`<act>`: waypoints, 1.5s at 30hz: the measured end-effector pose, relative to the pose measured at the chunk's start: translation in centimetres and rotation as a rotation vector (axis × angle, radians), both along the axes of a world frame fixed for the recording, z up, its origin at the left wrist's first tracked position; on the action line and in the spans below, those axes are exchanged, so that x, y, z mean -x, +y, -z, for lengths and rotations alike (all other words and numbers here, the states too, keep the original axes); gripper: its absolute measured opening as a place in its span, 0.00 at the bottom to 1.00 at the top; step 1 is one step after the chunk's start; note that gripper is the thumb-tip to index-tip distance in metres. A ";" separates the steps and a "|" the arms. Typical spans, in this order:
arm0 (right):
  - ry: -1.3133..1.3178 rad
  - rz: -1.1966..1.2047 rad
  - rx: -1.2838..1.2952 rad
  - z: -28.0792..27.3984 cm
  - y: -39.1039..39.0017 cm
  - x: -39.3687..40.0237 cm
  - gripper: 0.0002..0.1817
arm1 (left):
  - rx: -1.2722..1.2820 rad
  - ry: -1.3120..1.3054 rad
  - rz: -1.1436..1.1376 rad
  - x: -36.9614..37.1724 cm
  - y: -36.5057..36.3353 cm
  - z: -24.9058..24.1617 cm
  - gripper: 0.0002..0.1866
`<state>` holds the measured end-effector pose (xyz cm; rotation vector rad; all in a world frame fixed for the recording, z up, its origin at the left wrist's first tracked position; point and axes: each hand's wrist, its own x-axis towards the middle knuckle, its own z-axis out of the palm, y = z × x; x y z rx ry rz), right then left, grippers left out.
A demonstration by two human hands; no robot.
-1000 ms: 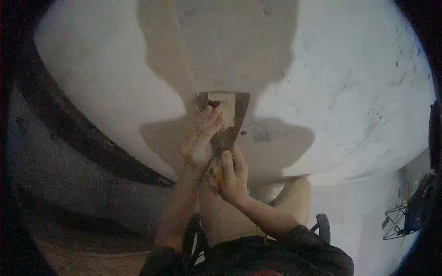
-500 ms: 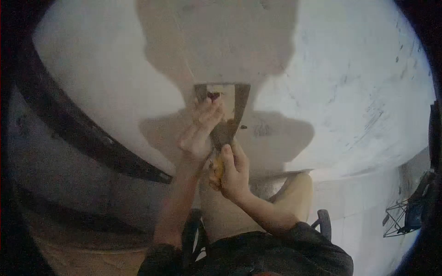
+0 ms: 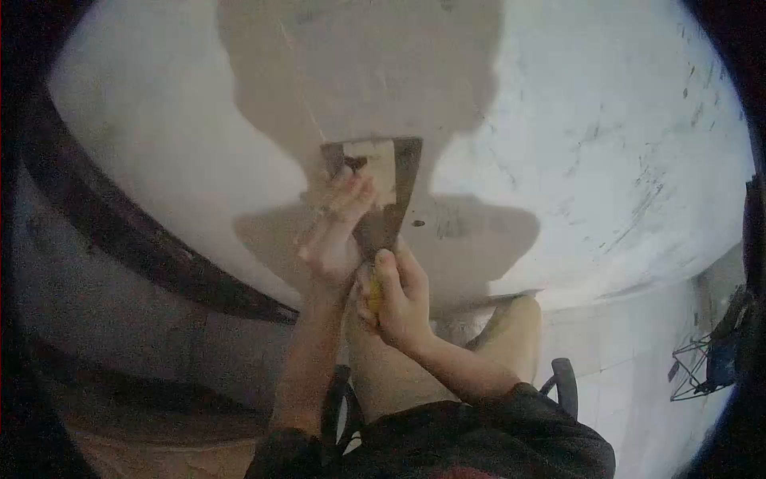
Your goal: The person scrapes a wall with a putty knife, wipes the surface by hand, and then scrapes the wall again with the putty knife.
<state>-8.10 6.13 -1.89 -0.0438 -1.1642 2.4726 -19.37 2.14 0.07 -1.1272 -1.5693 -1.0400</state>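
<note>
My right hand [image 3: 405,303] is wrapped round the yellow handle of a wide-bladed putty knife [image 3: 408,172], thumb lying along the neck of the blade. The blade flares out away from me over the pale table. On its face is a cream-coloured patch [image 3: 384,164], whose material I cannot make out. Beside the patch's left part sits a small dark spot [image 3: 355,162]. My left hand [image 3: 335,235] rests over the left side of the blade with fingers stretched out, the fingertips close to the dark spot.
A large pale table [image 3: 574,160] with dark smudges and a curved edge spreads ahead, with my shadow on it. A small dark speck [image 3: 418,223] lies right of the blade. Chair armrests [image 3: 565,387] flank my legs. At far right stands a wire-framed object [image 3: 692,369].
The putty knife and both hands have shifted slightly left in view. More of the cream patch shows, as my left fingers sit lower and further left on the blade.
</note>
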 end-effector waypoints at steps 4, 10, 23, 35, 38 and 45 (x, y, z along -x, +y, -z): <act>0.109 0.142 -0.217 0.2 -0.6 0.9 0.22 | -0.030 0.067 0.111 0.9 -0.3 -0.6 0.12; -0.012 0.007 -0.015 -0.8 -1.0 -1.2 0.22 | 0.054 0.038 0.034 -0.1 -1.1 0.2 0.11; 0.114 -0.199 0.336 1.6 -1.5 -2.5 0.28 | -0.014 -0.008 0.018 -1.0 -0.5 1.2 0.10; 0.063 -0.137 0.122 1.7 -1.6 -0.1 0.26 | -0.028 0.020 0.005 0.1 -0.8 -0.3 0.09; 0.062 -0.079 0.069 2.0 -2.4 -0.4 0.25 | 0.039 0.024 -0.010 1.5 -1.5 2.0 0.10; 0.041 -0.096 0.094 1.1 -2.9 -0.8 0.23 | -0.001 -0.037 0.068 0.0 -1.6 -0.5 0.13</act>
